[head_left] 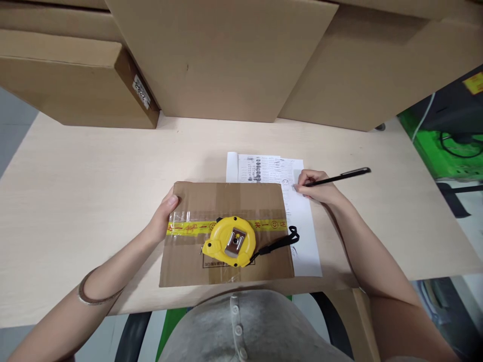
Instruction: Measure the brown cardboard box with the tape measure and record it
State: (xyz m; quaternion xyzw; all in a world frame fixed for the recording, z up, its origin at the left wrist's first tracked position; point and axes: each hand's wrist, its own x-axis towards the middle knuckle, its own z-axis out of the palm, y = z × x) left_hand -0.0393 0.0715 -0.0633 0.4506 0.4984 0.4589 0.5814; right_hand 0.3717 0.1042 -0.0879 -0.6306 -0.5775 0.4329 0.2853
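My left hand [164, 215] grips the left edge of a brown cardboard box [230, 198], thumb on top and the other fingers hidden behind its side. Yellow printed tape runs across the box. On top of it lies a yellow tape measure [215, 241] with a metal belt clip and a black wrist strap. Between the fingers of my right hand [317, 187] is a black pen [347, 174], its tip hidden by the fingers. That hand rests on a sheet of paper [307, 251] with handwritten lines and dark scribbles, partly covered by the box.
Large cardboard boxes [222, 60] stand along the back of the pale wooden table [90, 181]. A smaller box [105, 95] with a white label is at the back left. Off the right edge are a green crate [426, 146] and a black cable [458, 153].
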